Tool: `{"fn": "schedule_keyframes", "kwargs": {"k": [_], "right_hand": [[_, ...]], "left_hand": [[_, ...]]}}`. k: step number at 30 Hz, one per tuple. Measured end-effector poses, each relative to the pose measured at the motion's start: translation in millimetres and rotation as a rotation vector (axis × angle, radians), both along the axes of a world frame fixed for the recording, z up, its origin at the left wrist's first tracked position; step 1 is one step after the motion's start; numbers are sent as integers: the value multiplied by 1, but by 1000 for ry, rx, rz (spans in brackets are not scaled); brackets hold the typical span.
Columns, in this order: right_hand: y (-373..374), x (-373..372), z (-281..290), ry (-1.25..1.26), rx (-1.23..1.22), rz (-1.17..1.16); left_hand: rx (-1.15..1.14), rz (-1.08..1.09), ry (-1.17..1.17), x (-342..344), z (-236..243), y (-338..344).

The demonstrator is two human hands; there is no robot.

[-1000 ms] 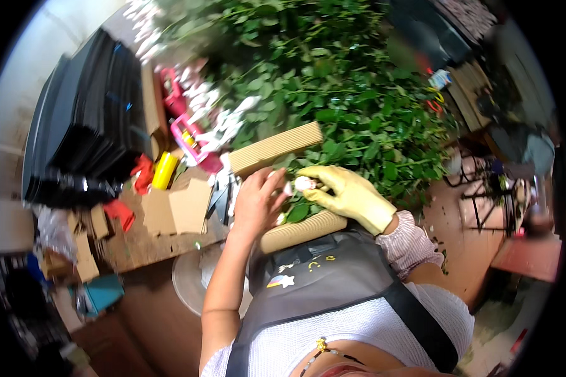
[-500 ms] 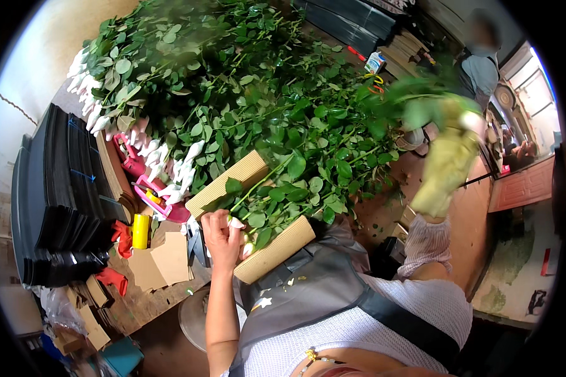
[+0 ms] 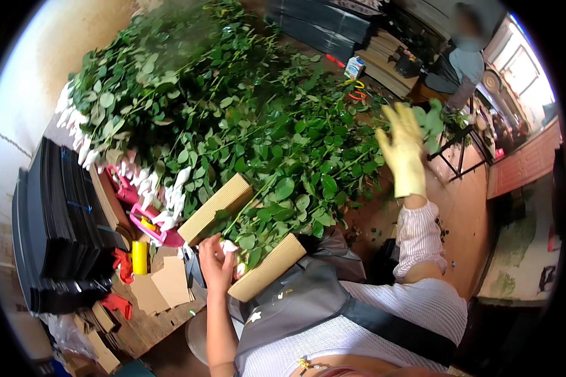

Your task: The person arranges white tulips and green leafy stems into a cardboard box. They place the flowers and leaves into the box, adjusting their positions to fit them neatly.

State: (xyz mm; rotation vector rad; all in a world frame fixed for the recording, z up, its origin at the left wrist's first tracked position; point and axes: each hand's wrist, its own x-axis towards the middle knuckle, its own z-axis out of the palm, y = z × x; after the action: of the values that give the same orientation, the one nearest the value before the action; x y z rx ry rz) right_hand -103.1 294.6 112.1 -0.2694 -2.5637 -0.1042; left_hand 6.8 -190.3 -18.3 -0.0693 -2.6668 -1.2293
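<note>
My bare left hand (image 3: 216, 262) is closed at the bud end of a white-pink rose (image 3: 228, 245), between two strips of corrugated cardboard (image 3: 215, 210). Leafy rose stems lie between these strips, running away to the upper right. A second pale bud (image 3: 239, 270) shows beside my fingers. My right hand (image 3: 401, 151), in a yellow rubber glove, is raised at the right with its fingers spread and nothing in the palm. Just past its fingertips is a blurred bunch of green leaves (image 3: 431, 125), apart from the glove.
A big heap of leafy roses (image 3: 233, 107) covers the table, many heads in white sleeves (image 3: 82, 135). Stacked black sheets (image 3: 56, 220), a yellow roll (image 3: 140, 257), scissors (image 3: 194, 269) and a pink tool (image 3: 160, 234) lie left. A person (image 3: 465, 69) is at the far right.
My right hand has let go of the leafy rose stem it held and opened, shifting left. The leaves are now beyond the glove. My left hand stays at the buds; the whole view has shifted slightly.
</note>
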Motion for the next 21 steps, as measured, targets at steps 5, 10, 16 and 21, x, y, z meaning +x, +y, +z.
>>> {"fn": "schedule_keyframes", "kwargs": {"k": [5,10,16,21], "right_hand": [[2,-39,-32,-54,-73,121],[-81,-73,-48,-159,-58,630],[-95,-84,-113,-269,-159,840],[-103,-42,-62,-637,-105,682]], "left_hand": [[19,-4,6,2,-3,-3],[-4,20,31,1,1,-2],[117,71,-119,2,9,3],[93,57,-37,5,2,2]]}}
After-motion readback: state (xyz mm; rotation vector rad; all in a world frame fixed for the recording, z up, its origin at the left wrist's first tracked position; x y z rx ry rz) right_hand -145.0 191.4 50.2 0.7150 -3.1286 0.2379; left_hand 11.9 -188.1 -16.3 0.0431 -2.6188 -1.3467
